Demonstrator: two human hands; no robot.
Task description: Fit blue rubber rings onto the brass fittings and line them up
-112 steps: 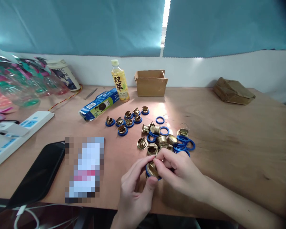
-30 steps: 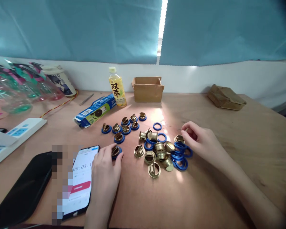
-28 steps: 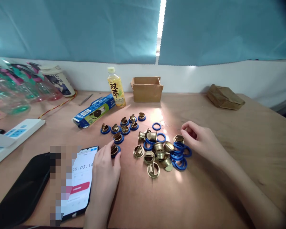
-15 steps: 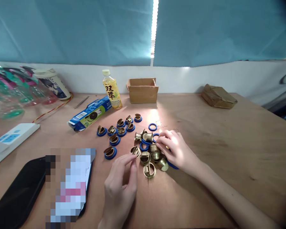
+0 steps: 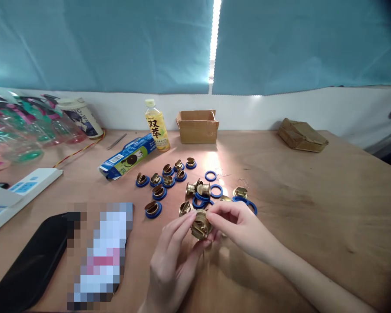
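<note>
My left hand (image 5: pixel 176 256) and my right hand (image 5: pixel 244 230) meet over the near middle of the wooden table (image 5: pixel 313 208), both pinching one brass fitting (image 5: pixel 200 224) between their fingertips. Just beyond lies a pile of loose brass fittings (image 5: pixel 198 189) and blue rings (image 5: pixel 217 190). To the left of the pile stand several brass fittings seated in blue rings (image 5: pixel 159 180), the nearest one (image 5: pixel 153 208) close to my left fingers.
A phone with a blurred screen (image 5: pixel 101 252) and a black case (image 5: pixel 29 265) lie at the near left. A power strip (image 5: pixel 22 191), blue carton (image 5: pixel 128 156), yellow drink bottle (image 5: pixel 157 125), cardboard box (image 5: pixel 198 126) and brown packet (image 5: pixel 301 135) stand farther back.
My left hand set a ringed fitting down at the left group, then came back. Both hands reached into the pile and now hold a bare brass fitting lifted toward me.
</note>
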